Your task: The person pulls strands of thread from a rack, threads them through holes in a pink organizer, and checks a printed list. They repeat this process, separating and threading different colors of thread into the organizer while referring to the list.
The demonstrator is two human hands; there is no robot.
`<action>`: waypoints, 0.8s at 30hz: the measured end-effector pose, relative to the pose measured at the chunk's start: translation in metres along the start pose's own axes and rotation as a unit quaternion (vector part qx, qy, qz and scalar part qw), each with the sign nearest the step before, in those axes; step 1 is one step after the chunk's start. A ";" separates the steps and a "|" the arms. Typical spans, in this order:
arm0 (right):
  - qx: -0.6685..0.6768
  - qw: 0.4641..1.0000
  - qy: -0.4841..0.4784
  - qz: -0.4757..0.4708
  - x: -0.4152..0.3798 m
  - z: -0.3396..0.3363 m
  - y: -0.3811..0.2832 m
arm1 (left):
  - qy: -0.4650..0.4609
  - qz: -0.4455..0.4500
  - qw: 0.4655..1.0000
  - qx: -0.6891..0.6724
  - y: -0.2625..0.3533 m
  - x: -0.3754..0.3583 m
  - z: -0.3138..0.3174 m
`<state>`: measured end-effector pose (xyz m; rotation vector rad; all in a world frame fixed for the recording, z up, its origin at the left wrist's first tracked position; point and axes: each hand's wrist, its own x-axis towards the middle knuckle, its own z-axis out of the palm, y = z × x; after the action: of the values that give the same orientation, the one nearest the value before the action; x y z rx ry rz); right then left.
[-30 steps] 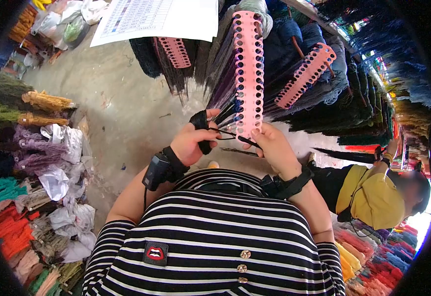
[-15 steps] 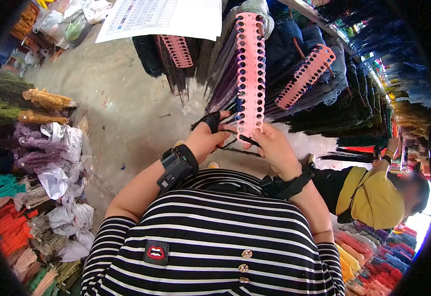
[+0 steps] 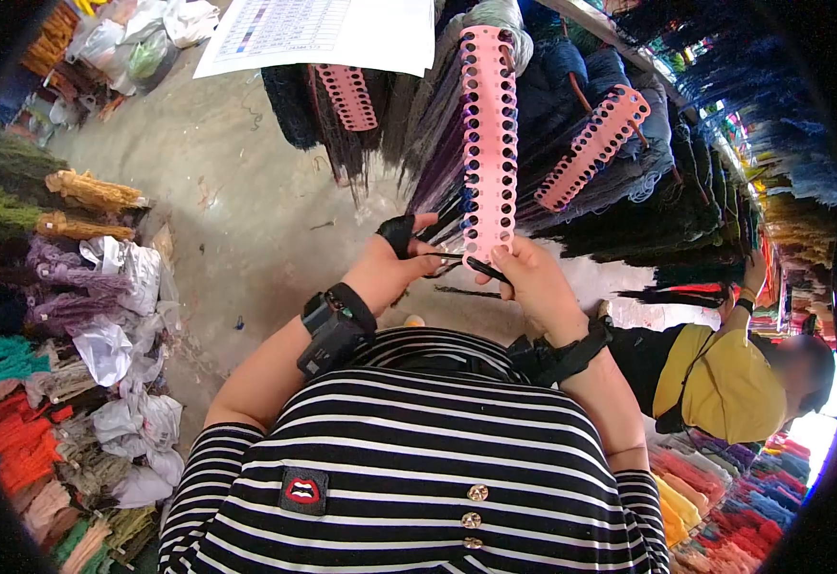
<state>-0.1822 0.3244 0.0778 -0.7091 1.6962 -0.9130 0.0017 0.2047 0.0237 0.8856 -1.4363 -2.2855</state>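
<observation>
A long pink thread card (image 3: 488,143) with round holes down both edges extends away from me, its near end pinched by the thumb and fingers of my right hand (image 3: 543,287). Black thread (image 3: 451,256) crosses that near end, running between both hands. My left hand (image 3: 390,266) pinches the thread between thumb and finger, just left of the card; a black wrap covers part of this hand. Beyond the card hang skeins of dark purple and grey yarn (image 3: 437,158).
Two more pink cards (image 3: 346,96) (image 3: 591,148) lie against hanging dark skeins. A printed sheet (image 3: 318,36) is at the top. Coloured yarn (image 3: 16,430) and plastic bags (image 3: 136,421) line the left. A person in a yellow top (image 3: 725,383) stands at right beside the racks.
My left hand has shifted slightly left, and the thread between the hands now looks straighter. The printed sheet has moved slightly right. My right hand still grips the card.
</observation>
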 end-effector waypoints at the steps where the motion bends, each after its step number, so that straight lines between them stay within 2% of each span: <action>1: -0.005 1.000 -0.005 -0.002 0.002 -0.001 0.003 | 0.004 -0.007 1.000 0.016 0.002 -0.003 -0.005; 3: -0.016 1.000 -0.016 -0.006 0.007 -0.002 0.010 | 0.017 -0.027 0.999 0.008 0.009 -0.008 -0.006; 6: -0.097 0.995 0.009 -0.017 0.002 0.005 0.004 | 0.045 -0.003 0.999 0.002 0.002 -0.008 -0.007; 9: -0.231 0.973 -0.001 -0.011 -0.005 -0.001 0.007 | 0.058 0.015 0.995 0.082 -0.004 -0.005 -0.013; 12: -0.094 0.996 -0.010 0.001 0.001 0.002 0.001 | 0.064 0.019 0.994 0.084 -0.002 -0.007 -0.007; 15: -0.112 0.992 -0.007 0.053 0.017 0.005 0.001 | 0.060 0.037 0.996 0.054 -0.001 -0.006 -0.004; 18: -0.097 0.994 0.004 0.046 0.033 0.011 0.014 | 0.081 0.028 0.995 0.045 0.002 -0.009 -0.007; 21: -0.177 0.984 0.024 0.010 0.031 0.014 0.007 | 0.141 0.071 0.975 0.156 -0.005 -0.007 -0.021; 24: -0.170 0.985 0.031 -0.005 0.038 0.014 0.019 | 0.200 0.085 0.955 0.202 -0.005 -0.008 -0.032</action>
<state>-0.1806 0.3010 0.0401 -0.9217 1.9303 -0.6631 0.0282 0.1892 0.0120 1.2021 -1.7278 -1.5925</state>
